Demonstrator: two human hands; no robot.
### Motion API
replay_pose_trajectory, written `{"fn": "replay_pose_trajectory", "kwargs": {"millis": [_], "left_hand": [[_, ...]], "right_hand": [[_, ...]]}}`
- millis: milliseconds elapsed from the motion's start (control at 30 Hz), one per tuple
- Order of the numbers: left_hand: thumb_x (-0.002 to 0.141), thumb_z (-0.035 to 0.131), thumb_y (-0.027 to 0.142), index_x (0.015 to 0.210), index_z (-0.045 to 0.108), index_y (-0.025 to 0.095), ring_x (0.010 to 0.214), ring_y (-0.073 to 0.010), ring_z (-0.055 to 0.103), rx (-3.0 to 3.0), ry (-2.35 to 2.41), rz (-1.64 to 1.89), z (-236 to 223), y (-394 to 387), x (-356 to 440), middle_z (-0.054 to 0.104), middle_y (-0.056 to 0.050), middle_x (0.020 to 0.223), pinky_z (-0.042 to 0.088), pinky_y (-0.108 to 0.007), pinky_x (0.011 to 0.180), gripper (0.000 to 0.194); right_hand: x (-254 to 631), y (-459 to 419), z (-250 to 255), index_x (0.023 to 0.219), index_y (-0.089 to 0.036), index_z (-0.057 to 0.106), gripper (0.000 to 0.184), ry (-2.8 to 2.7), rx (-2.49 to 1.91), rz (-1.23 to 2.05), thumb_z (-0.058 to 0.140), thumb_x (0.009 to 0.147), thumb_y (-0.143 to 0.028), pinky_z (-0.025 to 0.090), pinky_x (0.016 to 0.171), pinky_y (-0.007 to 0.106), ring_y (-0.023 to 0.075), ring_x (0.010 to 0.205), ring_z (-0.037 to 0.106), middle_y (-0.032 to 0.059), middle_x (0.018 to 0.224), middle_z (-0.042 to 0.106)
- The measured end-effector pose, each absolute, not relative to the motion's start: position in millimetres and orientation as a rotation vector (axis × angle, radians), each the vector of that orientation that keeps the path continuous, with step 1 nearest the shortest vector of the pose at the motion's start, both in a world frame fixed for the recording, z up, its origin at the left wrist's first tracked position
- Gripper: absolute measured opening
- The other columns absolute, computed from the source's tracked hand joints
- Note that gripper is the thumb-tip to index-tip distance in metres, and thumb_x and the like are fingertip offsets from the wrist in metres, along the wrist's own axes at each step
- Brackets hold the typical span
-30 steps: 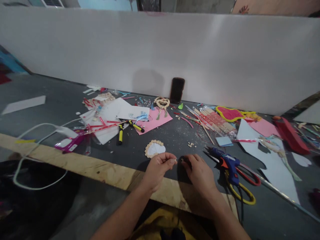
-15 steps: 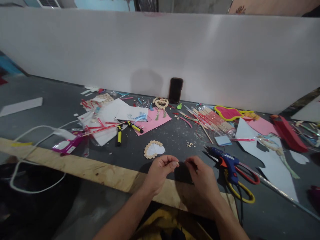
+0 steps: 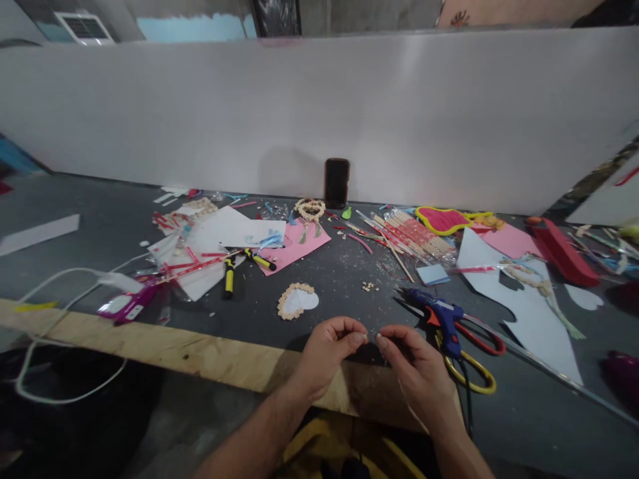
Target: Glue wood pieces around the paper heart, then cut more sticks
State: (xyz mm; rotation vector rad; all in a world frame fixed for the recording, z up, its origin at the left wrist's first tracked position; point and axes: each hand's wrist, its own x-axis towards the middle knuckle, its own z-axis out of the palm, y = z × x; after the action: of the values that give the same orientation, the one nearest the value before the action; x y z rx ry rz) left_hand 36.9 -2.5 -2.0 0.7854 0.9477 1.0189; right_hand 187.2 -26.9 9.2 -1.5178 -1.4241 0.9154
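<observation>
Both hands hover close together over the near edge of the dark table. My left hand (image 3: 333, 352) is pinched shut, thumb against fingers, with something tiny and pale at its tips, too small to name. Its fingertips almost meet those of my right hand (image 3: 414, 362), which is also pinched; what it holds, if anything, cannot be made out. Just beyond my left hand lies a white paper heart (image 3: 301, 301) with small beige pieces (image 3: 287, 309) along its left edge and part of its top. A little pile of similar pieces (image 3: 370, 287) sits beyond my fingertips.
To the right, a blue glue gun (image 3: 446, 318) lies on scissors (image 3: 482, 386) with red and yellow handles. A purple glue gun (image 3: 132, 303), pliers (image 3: 229, 278) and paper (image 3: 234, 223) are on the left. A phone (image 3: 337, 183) leans against the white panel (image 3: 210, 120).
My hands have come closer together at the fingertips, and my right hand has turned so its thumb shows more. The whole view has shifted slightly; the paper heart stays on the table.
</observation>
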Motion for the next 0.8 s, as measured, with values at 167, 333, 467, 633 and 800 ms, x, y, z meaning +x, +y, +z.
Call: {"fn": "replay_pose_trajectory", "kwargs": {"millis": [167, 333, 467, 633, 800], "left_hand": [[0.066, 0.07, 0.024, 0.073, 0.065, 0.014, 0.063, -0.0089, 0.052, 0.81, 0.943, 1.005, 1.5, -4.5, 41.4, 0.062, 0.0, 0.068, 0.038, -0.02, 0.063, 0.014], [0.063, 0.072, 0.029, 0.072, 0.065, 0.014, 0.065, -0.0103, 0.051, 0.806, 0.967, 0.998, 5.1, -6.0, 44.2, 0.061, -0.001, 0.068, 0.038, -0.021, 0.064, 0.019], [0.063, 0.073, 0.029, 0.072, 0.065, 0.014, 0.067, -0.0106, 0.051, 0.823, 0.982, 1.011, 6.2, -6.3, 44.9, 0.061, -0.001, 0.069, 0.039, -0.021, 0.066, 0.019], [0.062, 0.073, 0.031, 0.072, 0.066, 0.014, 0.068, -0.0116, 0.052, 0.838, 0.988, 1.014, 5.5, -7.4, 44.2, 0.061, -0.002, 0.07, 0.04, -0.022, 0.066, 0.02], [0.063, 0.072, 0.03, 0.072, 0.066, 0.014, 0.067, -0.0116, 0.052, 0.866, 1.002, 1.015, 9.4, -9.4, 44.5, 0.062, -0.001, 0.069, 0.04, -0.022, 0.066, 0.019]], "right_hand": [[191.5, -30.1, 12.5, 0.084, -0.019, 0.062, 0.019, -1.381, -1.475, 0.951, 0.058, 0.077, -0.036, 0.047, 0.059, 0.023, 0.0141, 0.064, 0.057, 0.0022, 0.074, 0.064], [190.9, -32.8, 12.6, 0.081, -0.019, 0.061, 0.016, -1.347, -1.418, 0.935, 0.061, 0.075, -0.034, 0.048, 0.058, 0.023, 0.0138, 0.064, 0.058, 0.0021, 0.073, 0.063], [189.4, -34.1, 18.1, 0.078, -0.019, 0.062, 0.015, -1.386, -1.425, 0.929, 0.06, 0.074, -0.034, 0.049, 0.057, 0.022, 0.0136, 0.062, 0.059, 0.0015, 0.07, 0.063], [189.1, -33.9, 22.2, 0.075, -0.021, 0.064, 0.014, -1.482, -1.454, 0.856, 0.058, 0.075, -0.034, 0.049, 0.057, 0.023, 0.0144, 0.06, 0.059, 0.0013, 0.068, 0.065], [188.4, -34.9, 20.0, 0.076, -0.022, 0.064, 0.015, -1.516, -1.466, 0.811, 0.057, 0.076, -0.035, 0.049, 0.058, 0.023, 0.0146, 0.061, 0.059, 0.0014, 0.071, 0.066]]}}
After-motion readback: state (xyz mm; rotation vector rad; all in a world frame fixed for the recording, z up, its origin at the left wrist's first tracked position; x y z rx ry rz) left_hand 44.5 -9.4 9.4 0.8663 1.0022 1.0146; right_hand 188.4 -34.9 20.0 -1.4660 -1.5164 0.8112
